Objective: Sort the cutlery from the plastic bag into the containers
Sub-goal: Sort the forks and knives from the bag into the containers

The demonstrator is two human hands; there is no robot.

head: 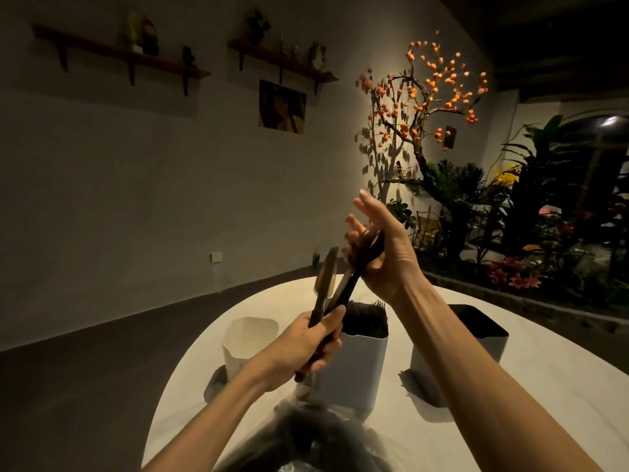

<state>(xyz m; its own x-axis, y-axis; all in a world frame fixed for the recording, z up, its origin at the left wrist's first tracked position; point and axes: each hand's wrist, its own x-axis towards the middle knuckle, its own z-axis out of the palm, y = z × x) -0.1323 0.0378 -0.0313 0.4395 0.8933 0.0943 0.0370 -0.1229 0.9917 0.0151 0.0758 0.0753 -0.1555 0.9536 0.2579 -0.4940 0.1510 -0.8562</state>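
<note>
Above white table (544,386), raised left hand (306,345) gripping cutlery handles (326,301), right hand (381,253) pinching their tops.

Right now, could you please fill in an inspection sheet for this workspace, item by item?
Surface: round white table, dimly lit.
Job's things: three white containers; left container shows nothing inside, middle container holds dark cutlery, right container has a dark inside, contents unclear. Plastic bag of dark cutlery at the near edge. Bundle of dark cutlery held above the table.
Clutter: nothing seen.
Grippers: left hand grips the bundle's handles; right hand holds its upper ends, some fingers straight.
Cables: nothing seen.
Surroundings: wall shelves with ornaments, a picture, an orange-fruited tree, plants and flowers on the right.
</note>
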